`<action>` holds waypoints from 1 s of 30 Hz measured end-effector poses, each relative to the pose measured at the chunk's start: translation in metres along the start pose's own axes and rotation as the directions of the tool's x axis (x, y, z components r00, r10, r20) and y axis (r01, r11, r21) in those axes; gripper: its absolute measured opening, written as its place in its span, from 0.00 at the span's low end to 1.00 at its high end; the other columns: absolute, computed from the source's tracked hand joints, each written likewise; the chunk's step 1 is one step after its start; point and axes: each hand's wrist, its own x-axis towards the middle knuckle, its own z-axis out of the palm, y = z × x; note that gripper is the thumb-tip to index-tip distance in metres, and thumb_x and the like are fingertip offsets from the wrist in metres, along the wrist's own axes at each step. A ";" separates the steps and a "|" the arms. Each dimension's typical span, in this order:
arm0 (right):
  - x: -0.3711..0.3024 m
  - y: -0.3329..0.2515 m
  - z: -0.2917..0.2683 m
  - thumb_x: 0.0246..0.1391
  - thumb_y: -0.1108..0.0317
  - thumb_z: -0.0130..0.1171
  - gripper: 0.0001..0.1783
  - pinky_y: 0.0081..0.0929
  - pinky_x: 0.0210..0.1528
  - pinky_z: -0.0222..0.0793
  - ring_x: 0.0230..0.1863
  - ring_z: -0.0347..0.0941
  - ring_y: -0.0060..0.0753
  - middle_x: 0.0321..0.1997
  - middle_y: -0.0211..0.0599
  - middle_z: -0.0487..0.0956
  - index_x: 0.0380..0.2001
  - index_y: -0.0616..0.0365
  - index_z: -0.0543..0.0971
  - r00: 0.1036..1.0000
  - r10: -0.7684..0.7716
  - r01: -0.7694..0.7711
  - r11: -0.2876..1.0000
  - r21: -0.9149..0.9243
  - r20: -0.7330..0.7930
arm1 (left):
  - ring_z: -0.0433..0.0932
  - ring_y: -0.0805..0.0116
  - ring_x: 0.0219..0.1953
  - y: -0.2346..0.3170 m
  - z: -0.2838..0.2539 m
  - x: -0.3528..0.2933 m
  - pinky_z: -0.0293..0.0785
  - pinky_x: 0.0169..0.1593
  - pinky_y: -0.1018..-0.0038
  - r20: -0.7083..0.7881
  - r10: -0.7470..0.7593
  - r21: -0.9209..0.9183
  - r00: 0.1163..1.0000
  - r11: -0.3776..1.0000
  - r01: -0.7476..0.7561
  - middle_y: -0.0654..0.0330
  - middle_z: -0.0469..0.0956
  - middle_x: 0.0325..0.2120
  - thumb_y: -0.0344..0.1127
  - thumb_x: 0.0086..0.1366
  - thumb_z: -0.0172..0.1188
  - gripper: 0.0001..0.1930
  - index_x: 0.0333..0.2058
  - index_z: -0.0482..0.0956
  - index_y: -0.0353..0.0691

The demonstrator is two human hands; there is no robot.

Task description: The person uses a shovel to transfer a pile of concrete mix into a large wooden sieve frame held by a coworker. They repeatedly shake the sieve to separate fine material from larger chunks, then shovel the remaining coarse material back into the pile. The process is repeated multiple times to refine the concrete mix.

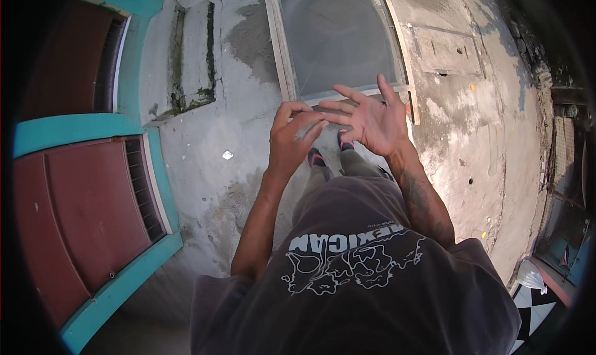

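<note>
My left hand [289,141] is raised in front of my body with its fingers curled in a pinch. Its thumb and forefinger meet the fingertips of my right hand [377,122]; whatever may be between them is too small to make out. The right palm faces up, fingers spread apart, and nothing lies on it. Just beyond both hands is a framed panel [338,35] with a grey, see-through sheet and a pale, worn frame. A faint thin line runs across the sheet near the left fingers.
Rough concrete ground [205,187] surrounds my shoes [316,158]. Reddish-brown doors [93,212] in turquoise frames stand at the left. A slotted concrete block [192,57] lies far left, a square concrete cover [447,50] far right. A white bag [532,274] sits near right.
</note>
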 end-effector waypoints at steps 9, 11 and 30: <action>0.010 0.012 -0.018 0.49 0.42 0.32 0.40 0.35 0.30 0.73 0.45 0.65 0.49 0.50 0.60 0.56 0.53 0.67 0.47 0.944 0.329 -0.324 0.895 -0.307 -0.038 | 0.69 0.69 0.29 0.013 0.014 -0.058 0.63 0.34 0.74 -0.123 -0.137 0.178 0.983 0.971 0.158 0.62 0.67 0.26 0.26 0.43 0.59 0.08 0.26 0.76 0.42; 0.012 0.016 -0.021 0.50 0.44 0.33 0.38 0.33 0.30 0.73 0.44 0.65 0.46 0.48 0.60 0.60 0.51 0.69 0.50 0.902 0.426 -0.423 0.842 -0.334 -0.066 | 0.67 0.69 0.31 0.023 0.021 -0.074 0.59 0.35 0.72 -0.213 -0.061 0.327 0.975 0.936 0.130 0.64 0.66 0.25 0.28 0.43 0.58 0.05 0.23 0.74 0.44; -0.072 0.033 -0.101 0.51 0.65 0.42 0.23 0.28 0.38 0.69 0.47 0.64 0.38 0.46 0.52 0.64 0.47 0.70 0.57 0.293 0.898 -0.605 -0.091 -0.791 -0.328 | 0.67 0.64 0.33 0.121 0.227 -0.223 0.62 0.38 0.71 -0.862 -0.407 -0.065 0.301 0.678 0.732 0.60 0.67 0.26 0.30 0.46 0.53 0.02 0.19 0.70 0.40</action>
